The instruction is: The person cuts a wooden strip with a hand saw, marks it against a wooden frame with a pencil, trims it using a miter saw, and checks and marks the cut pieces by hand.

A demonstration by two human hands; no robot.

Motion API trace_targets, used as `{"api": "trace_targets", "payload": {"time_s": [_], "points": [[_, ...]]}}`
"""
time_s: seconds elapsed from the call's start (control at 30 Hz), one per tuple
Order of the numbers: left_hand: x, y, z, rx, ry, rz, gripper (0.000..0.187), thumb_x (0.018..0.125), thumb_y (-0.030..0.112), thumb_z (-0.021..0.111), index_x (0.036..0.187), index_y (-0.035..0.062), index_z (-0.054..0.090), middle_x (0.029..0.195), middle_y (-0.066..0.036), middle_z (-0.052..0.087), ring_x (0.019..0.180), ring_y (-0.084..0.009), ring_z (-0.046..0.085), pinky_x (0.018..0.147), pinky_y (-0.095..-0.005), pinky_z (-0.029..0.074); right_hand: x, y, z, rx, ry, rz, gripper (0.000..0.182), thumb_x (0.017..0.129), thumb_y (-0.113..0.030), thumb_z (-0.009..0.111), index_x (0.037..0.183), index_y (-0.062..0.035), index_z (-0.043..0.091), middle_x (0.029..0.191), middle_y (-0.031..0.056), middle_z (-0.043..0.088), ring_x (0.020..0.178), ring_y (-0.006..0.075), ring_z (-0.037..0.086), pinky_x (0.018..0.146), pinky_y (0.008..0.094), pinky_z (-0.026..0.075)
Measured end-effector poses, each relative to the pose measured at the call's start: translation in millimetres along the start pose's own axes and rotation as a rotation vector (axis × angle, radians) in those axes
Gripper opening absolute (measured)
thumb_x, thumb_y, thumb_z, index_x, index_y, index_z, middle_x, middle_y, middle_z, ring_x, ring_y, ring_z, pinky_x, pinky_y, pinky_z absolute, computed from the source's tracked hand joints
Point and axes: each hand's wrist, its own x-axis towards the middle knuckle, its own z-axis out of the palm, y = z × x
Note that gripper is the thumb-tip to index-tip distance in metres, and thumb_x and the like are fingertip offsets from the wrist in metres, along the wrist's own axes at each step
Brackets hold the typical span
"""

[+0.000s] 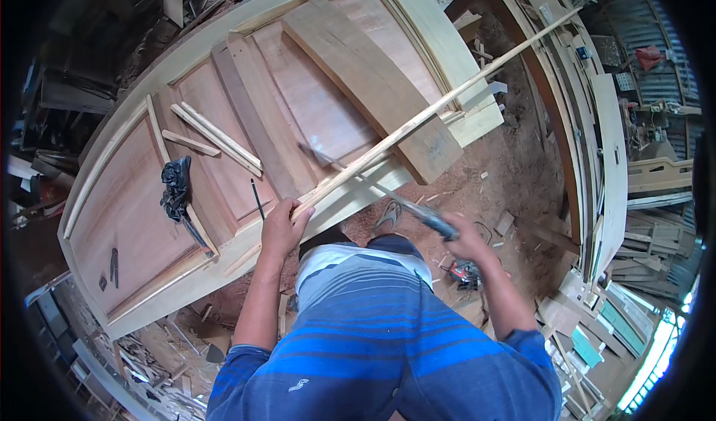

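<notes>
My left hand [282,228] is closed around the lower part of a long thin wooden strip [440,108], which slants up to the far right across the panelled wooden door [201,96]. In my right hand [466,238] is the dark grip of a hammer [403,201]. Its shaft crosses close to the strip, and its head is smeared by motion over the door panel. Left of my left hand lies a thin dark pencil-like stick [257,197]. A wide plank [365,74] rests across the door.
Short wooden strips [216,134] and a black plastic bag [176,186] lie on the door. Small dark pieces [114,266] sit at its left end. A red and black power tool [466,273] is on the dusty floor. Long boards [608,160] stand at the right.
</notes>
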Motion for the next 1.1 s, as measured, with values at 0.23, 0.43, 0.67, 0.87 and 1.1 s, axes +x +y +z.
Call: {"api": "trace_targets", "payload": {"time_s": [0.23,0.43,0.67,0.87,1.1], "points": [[-37,3,4,-0.05,-0.073,-0.154,0.042,0.09,0.04,0.081,0.092,0.0003,0.067,0.075,-0.017,0.067,0.067,-0.0257,0.063,0.067,-0.0379,0.051,-133,15,-166,0.452,0.111,0.448,0.038,0.062,-0.035,0.08,0.071,-0.0018,0.062,0.066,-0.0001,0.056,0.062,0.0119,0.05,0.057,0.0308,0.037],[-65,27,43,0.146,-0.275,-0.244,0.056,0.09,0.056,0.074,0.094,0.0011,0.069,0.08,-0.022,0.07,0.073,-0.0387,0.067,0.071,-0.0473,0.052,-205,87,-223,0.682,0.493,0.374,0.044,0.056,-0.036,0.078,0.078,-0.0007,0.065,0.066,0.0027,0.058,0.057,0.0137,0.051,0.053,0.0287,0.038],[-10,121,136,0.179,0.136,0.048,0.058,0.095,0.056,0.067,0.103,-0.0006,0.071,0.101,-0.024,0.072,0.097,-0.0437,0.068,0.086,-0.0502,0.053,-109,94,-145,0.673,0.274,0.261,0.037,0.078,-0.031,0.084,0.097,-0.0009,0.073,0.072,-0.0035,0.062,0.062,0.0075,0.056,0.056,0.025,0.044],[73,200,197,0.308,0.054,-0.089,0.055,0.102,0.054,0.053,0.099,0.0032,0.072,0.095,-0.026,0.074,0.093,-0.0448,0.071,0.083,-0.0545,0.056,-82,92,-73,0.668,0.254,0.154,0.021,0.087,-0.019,0.08,0.093,-0.0011,0.072,0.066,-0.0014,0.06,0.06,0.0084,0.054,0.056,0.0282,0.043],[70,186,224,0.438,0.348,0.062,0.047,0.105,0.044,0.048,0.087,0.0059,0.07,0.076,-0.023,0.072,0.073,-0.0453,0.072,0.07,-0.0557,0.059,-85,106,-57,0.614,0.219,0.092,0.017,0.087,-0.018,0.078,0.089,-0.0026,0.07,0.064,0.0041,0.056,0.059,0.0127,0.053,0.058,0.0321,0.042]]}}
